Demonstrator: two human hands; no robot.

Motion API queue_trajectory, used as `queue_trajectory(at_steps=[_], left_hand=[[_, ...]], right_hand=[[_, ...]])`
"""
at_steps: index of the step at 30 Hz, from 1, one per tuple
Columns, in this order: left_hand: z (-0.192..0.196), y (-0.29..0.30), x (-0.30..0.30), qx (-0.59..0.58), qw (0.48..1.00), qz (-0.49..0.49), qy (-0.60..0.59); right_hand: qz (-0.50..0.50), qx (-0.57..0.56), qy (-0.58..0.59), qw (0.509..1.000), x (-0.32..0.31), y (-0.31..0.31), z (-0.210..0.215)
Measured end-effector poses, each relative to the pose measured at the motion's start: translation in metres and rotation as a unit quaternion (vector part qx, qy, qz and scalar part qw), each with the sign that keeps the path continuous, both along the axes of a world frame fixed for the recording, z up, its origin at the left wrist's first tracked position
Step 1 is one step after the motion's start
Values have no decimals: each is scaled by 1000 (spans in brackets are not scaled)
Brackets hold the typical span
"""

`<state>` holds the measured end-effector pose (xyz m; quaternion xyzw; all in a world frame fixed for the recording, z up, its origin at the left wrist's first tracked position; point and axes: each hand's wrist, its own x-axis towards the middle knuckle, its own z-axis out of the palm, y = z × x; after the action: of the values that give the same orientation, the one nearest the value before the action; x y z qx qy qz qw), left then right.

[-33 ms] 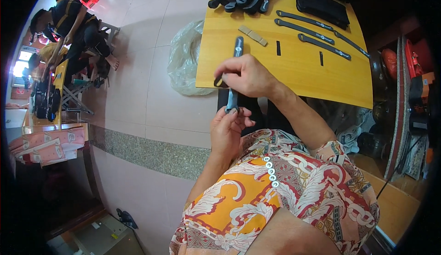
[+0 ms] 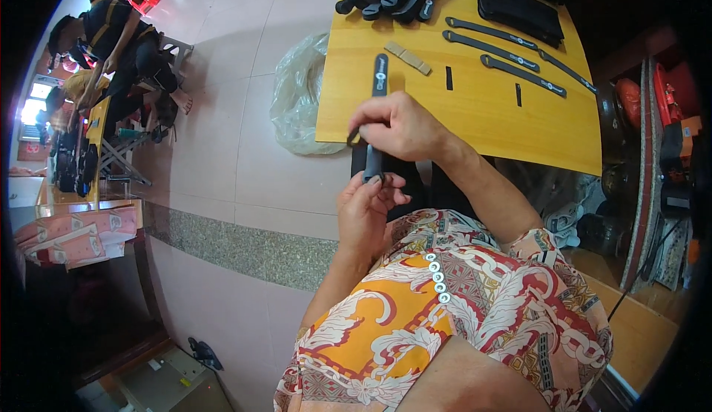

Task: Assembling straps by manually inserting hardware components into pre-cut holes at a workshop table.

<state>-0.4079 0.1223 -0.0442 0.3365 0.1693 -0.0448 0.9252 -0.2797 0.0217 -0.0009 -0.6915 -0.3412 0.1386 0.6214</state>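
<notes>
Bag: clear plastic [image 2: 298,97], on floor just left of table [image 2: 475,115].
Left hand [image 2: 365,208]: closed on lower end of strap, below table edge.
Strap [image 2: 378,93]: dark, upper part lying on table, lower end overhanging.
Right hand [image 2: 400,126]: pinching strap at table edge.
Spare straps [image 2: 512,56]: flat, upper right.

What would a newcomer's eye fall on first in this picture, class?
At centre, the right hand and the left hand grip a long black strap at the near edge of a yellow wooden table. More black straps lie further back, and a clear plastic bag sits on the floor at its left.
</notes>
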Motion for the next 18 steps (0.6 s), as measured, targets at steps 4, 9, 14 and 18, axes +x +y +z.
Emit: queue_trajectory(at_steps=[4,9,14,18], left_hand=[[0,14,5,25,999,-47,-8],[13,17,19,73,997,-4,-14],[29,13,21,63,997,22,-51],[32,-4,20,97,995,-18,-32]], right_hand=[[151,-39,-5,988,-11,-14,8],[159,43,-93,982,-26,-20,11],[-6,-77,-136,988,-28,-43,4],[39,72,-1,997,-36,-40,-2]])
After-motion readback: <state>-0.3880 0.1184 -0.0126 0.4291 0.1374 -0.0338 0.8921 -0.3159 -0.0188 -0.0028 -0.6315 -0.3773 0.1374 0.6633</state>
